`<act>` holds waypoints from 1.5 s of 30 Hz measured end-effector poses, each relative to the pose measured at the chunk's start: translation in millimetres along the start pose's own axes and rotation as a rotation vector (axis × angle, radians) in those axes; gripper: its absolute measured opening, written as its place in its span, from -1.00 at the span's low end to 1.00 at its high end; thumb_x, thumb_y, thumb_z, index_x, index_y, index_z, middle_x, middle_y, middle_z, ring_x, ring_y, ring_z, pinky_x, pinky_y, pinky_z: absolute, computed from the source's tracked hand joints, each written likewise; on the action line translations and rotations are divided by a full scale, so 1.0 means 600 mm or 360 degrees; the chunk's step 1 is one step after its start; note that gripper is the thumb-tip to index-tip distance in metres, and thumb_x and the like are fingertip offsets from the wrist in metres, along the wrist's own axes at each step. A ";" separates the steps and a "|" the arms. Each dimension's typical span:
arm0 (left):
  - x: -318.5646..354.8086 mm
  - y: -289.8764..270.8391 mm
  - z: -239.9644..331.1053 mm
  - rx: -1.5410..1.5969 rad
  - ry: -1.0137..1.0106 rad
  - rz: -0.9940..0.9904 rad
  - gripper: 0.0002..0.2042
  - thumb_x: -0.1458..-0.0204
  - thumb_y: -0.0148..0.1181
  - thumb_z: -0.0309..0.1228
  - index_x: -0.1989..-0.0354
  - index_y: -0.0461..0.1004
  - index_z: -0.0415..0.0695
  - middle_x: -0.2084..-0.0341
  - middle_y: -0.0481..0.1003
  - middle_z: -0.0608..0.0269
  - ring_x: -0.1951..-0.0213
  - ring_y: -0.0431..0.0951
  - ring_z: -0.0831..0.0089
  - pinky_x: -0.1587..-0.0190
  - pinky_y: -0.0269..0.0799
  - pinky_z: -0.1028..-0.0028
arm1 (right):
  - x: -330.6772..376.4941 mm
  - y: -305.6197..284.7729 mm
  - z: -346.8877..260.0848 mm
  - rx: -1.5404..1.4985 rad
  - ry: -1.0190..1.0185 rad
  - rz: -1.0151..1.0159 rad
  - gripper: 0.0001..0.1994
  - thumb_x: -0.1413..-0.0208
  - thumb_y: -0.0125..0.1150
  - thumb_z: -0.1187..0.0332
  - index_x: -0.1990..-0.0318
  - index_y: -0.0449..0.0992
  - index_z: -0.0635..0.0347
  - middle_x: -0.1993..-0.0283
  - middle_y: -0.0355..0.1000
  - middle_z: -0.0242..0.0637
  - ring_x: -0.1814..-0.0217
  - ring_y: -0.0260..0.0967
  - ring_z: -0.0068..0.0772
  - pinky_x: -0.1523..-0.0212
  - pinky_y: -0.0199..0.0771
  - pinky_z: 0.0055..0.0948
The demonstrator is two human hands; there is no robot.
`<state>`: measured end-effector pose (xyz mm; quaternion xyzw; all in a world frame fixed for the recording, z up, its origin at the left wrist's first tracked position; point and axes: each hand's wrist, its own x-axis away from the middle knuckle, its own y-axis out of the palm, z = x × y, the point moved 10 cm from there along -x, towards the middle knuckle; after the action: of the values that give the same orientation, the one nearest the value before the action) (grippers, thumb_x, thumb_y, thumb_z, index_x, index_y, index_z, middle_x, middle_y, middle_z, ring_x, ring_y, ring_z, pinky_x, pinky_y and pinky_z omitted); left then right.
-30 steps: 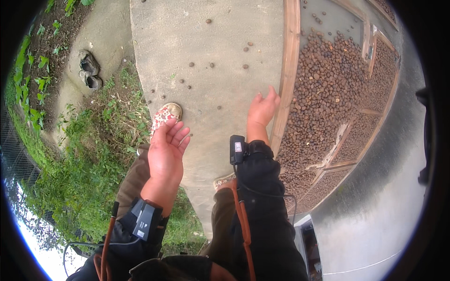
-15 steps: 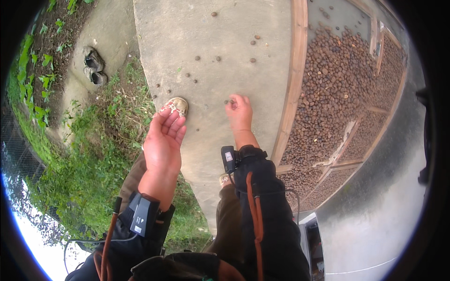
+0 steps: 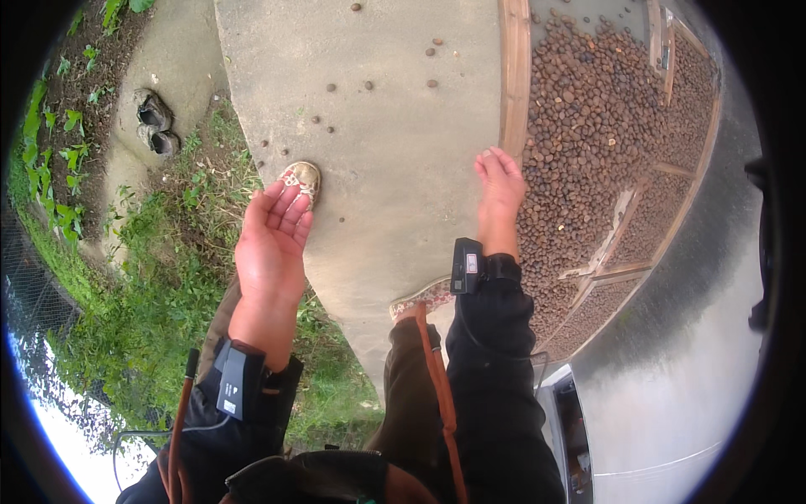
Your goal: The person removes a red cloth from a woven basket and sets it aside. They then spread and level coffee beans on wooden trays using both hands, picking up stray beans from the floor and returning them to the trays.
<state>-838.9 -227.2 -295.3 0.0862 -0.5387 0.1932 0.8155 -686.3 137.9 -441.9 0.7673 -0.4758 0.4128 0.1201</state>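
Observation:
My left hand (image 3: 273,239) is held palm up above the slab's left edge, its fingers slightly curled and nothing lying in the palm. The right hand (image 3: 501,185) hangs beside the wooden board (image 3: 514,84) that borders a large bed of brown round nuts (image 3: 588,126). Its fingers are drawn together, and whatever is in them is hidden. Several loose nuts (image 3: 432,84) are scattered over the concrete slab (image 3: 395,193) between and ahead of my hands. Both wrists carry strapped black devices.
My patterned shoes (image 3: 303,178) stand on the slab. Wooden dividers (image 3: 617,223) split the nut bed, with a grey wall (image 3: 672,395) beyond. Grass and weeds (image 3: 180,286) grow at left, near a worn pair of dark shoes (image 3: 155,122) on a dirt path.
My right hand has moved right, from the slab to the wooden board. The nut at its fingertips earlier is gone from that spot on the slab. My left hand stays palm up.

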 end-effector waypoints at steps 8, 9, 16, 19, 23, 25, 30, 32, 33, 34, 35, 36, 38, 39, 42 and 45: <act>0.006 0.008 -0.011 -0.0006 -0.0048 -0.0040 -0.59 -0.41 -0.03 -0.14 -0.17 0.44 -0.24 -0.01 0.54 0.17 -0.03 0.56 0.38 -0.13 0.50 0.36 | -0.017 -0.086 -0.133 -0.0073 -0.0138 -0.0033 -0.47 -0.31 0.26 0.40 -0.33 0.21 0.38 -0.26 0.38 0.01 -0.21 0.50 -0.14 -0.18 0.53 -0.32; 0.006 0.008 -0.006 0.0010 -0.0028 -0.0034 -0.60 -0.41 -0.03 -0.15 -0.16 0.45 -0.24 0.00 0.55 0.16 0.00 0.57 0.38 -0.11 0.50 0.36 | -0.001 -0.060 -0.071 0.0206 -0.0022 -0.0142 -0.58 -0.30 0.25 0.43 -0.24 0.35 0.36 -0.15 0.49 -0.09 -0.08 0.59 -0.25 -0.02 0.60 -0.40; 0.002 -0.007 0.022 0.0019 -0.0006 0.0019 -0.59 -0.41 -0.02 -0.16 -0.18 0.41 -0.28 -0.01 0.53 0.11 -0.03 0.57 0.32 -0.10 0.51 0.36 | 0.242 0.161 0.404 0.1480 0.0174 -0.0711 -0.68 0.02 0.45 0.39 0.08 0.58 0.22 0.28 0.65 -0.14 0.23 0.63 -0.16 0.12 0.61 -0.25; -0.008 -0.028 0.041 0.0022 0.0039 0.0068 -0.58 -0.41 -0.01 -0.16 -0.18 0.41 -0.29 -0.03 0.51 0.10 -0.04 0.56 0.30 -0.13 0.50 0.34 | 0.280 0.217 0.438 0.1339 -0.0042 -0.0351 -0.63 0.02 0.46 0.35 0.04 0.56 0.19 0.21 0.62 -0.12 0.18 0.61 -0.13 0.09 0.59 -0.20; -0.018 -0.056 0.077 0.0030 0.0077 0.0082 -0.58 -0.41 -0.01 -0.14 -0.19 0.41 -0.27 -0.03 0.51 0.10 -0.06 0.55 0.30 -0.18 0.47 0.31 | 0.289 0.255 0.414 0.1500 -0.0248 -0.0116 -0.80 -0.13 0.31 0.40 0.12 0.46 0.16 0.08 0.48 -0.06 0.14 0.52 0.14 0.12 0.55 0.01; -0.022 -0.057 0.082 0.0084 0.0056 0.0015 -0.57 -0.39 0.03 -0.12 -0.19 0.42 -0.24 -0.05 0.51 0.11 -0.08 0.54 0.30 -0.22 0.45 0.30 | 0.283 0.264 0.412 0.1561 -0.0232 -0.0235 -0.85 -0.17 0.28 0.36 0.16 0.46 0.12 0.10 0.48 -0.07 0.13 0.50 0.16 0.12 0.52 0.05; -0.031 -0.049 0.077 0.0068 0.0037 -0.0031 -0.58 -0.39 0.04 -0.11 -0.19 0.43 -0.21 -0.07 0.51 0.14 -0.11 0.53 0.34 -0.22 0.44 0.31 | 0.263 0.245 0.404 0.1944 -0.0390 -0.0449 -0.79 -0.08 0.25 0.47 0.13 0.44 0.03 0.13 0.43 -0.11 0.16 0.53 0.09 0.16 0.58 0.04; -0.029 -0.043 0.075 0.0069 0.0028 -0.0064 -0.58 -0.39 0.04 -0.11 -0.18 0.44 -0.20 -0.07 0.52 0.15 -0.10 0.53 0.36 -0.22 0.44 0.32 | 0.269 0.242 0.382 0.1895 -0.0580 -0.0354 -0.82 -0.05 0.25 0.48 0.17 0.48 0.07 0.13 0.44 -0.11 0.18 0.53 0.07 0.18 0.59 0.01; -0.028 -0.044 0.072 0.0071 0.0018 -0.0037 -0.59 -0.39 0.04 -0.12 -0.18 0.44 -0.20 -0.06 0.52 0.16 -0.10 0.53 0.36 -0.22 0.44 0.33 | 0.264 0.239 0.388 0.1949 -0.0491 -0.0363 -0.83 -0.04 0.26 0.49 0.19 0.49 0.09 0.13 0.44 -0.11 0.20 0.53 0.07 0.18 0.59 0.00; -0.027 -0.038 0.068 0.0057 0.0014 -0.0086 -0.59 -0.39 0.04 -0.12 -0.17 0.44 -0.20 -0.06 0.52 0.17 -0.09 0.54 0.36 -0.21 0.45 0.34 | 0.255 0.230 0.364 0.1764 -0.0564 -0.0202 -0.85 -0.02 0.27 0.49 0.22 0.53 0.11 0.15 0.45 -0.11 0.21 0.53 0.05 0.20 0.59 -0.06; -0.025 -0.037 0.063 0.0042 0.0007 -0.0085 -0.60 -0.39 0.04 -0.12 -0.17 0.45 -0.20 -0.05 0.52 0.18 -0.08 0.54 0.37 -0.20 0.46 0.34 | 0.243 0.216 0.350 0.1638 -0.0502 -0.0083 -0.86 0.01 0.27 0.49 0.26 0.56 0.13 0.18 0.47 -0.12 0.22 0.53 0.03 0.21 0.59 -0.11; -0.021 -0.035 0.062 0.0031 0.0023 -0.0102 -0.60 -0.39 0.04 -0.12 -0.16 0.45 -0.20 -0.05 0.53 0.18 -0.08 0.54 0.37 -0.19 0.46 0.35 | 0.229 0.200 0.340 0.1540 -0.0364 0.0019 -0.88 0.03 0.28 0.49 0.29 0.59 0.16 0.20 0.48 -0.12 0.23 0.53 0.01 0.23 0.59 -0.16; -0.015 -0.028 0.048 0.0038 -0.0041 -0.0138 -0.61 -0.40 0.03 -0.12 -0.15 0.45 -0.19 -0.05 0.53 0.19 -0.07 0.54 0.38 -0.16 0.48 0.36 | 0.169 0.166 0.277 0.1124 -0.0329 0.0268 -0.92 0.03 0.27 0.47 0.39 0.67 0.10 0.22 0.53 -0.21 0.28 0.56 -0.14 0.24 0.57 -0.23; -0.013 -0.026 0.045 0.0056 -0.0062 -0.0135 -0.61 -0.40 0.03 -0.12 -0.15 0.45 -0.19 -0.05 0.53 0.19 -0.07 0.54 0.38 -0.15 0.48 0.37 | 0.131 0.156 0.242 0.0884 -0.0298 0.0282 -0.90 0.02 0.30 0.48 0.36 0.70 0.11 0.24 0.56 -0.25 0.30 0.56 -0.24 0.25 0.56 -0.31; -0.004 -0.010 0.043 0.0048 -0.0085 -0.0188 -0.64 -0.39 0.05 -0.11 -0.12 0.49 -0.13 0.00 0.56 0.28 -0.05 0.57 0.43 -0.14 0.50 0.39 | 0.012 0.131 0.133 -0.0082 -0.0082 0.0120 -0.88 -0.14 0.29 0.57 0.19 0.67 0.36 0.26 0.60 -0.27 0.37 0.55 -0.51 0.33 0.55 -0.53; 0.000 -0.003 0.056 0.0063 -0.0064 -0.0131 -0.63 -0.39 0.04 -0.11 -0.12 0.47 -0.15 0.02 0.55 0.26 -0.05 0.56 0.41 -0.16 0.49 0.38 | -0.065 0.136 0.002 0.0049 -0.0209 0.0099 -0.67 -0.14 0.30 0.60 -0.08 0.53 0.36 0.30 0.57 -0.25 0.35 0.58 -0.46 0.38 0.59 -0.50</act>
<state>-866.5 -240.3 -281.6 0.1283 -0.5471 0.1683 0.8099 -761.3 119.3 -488.8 0.7793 -0.4998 0.3725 0.0641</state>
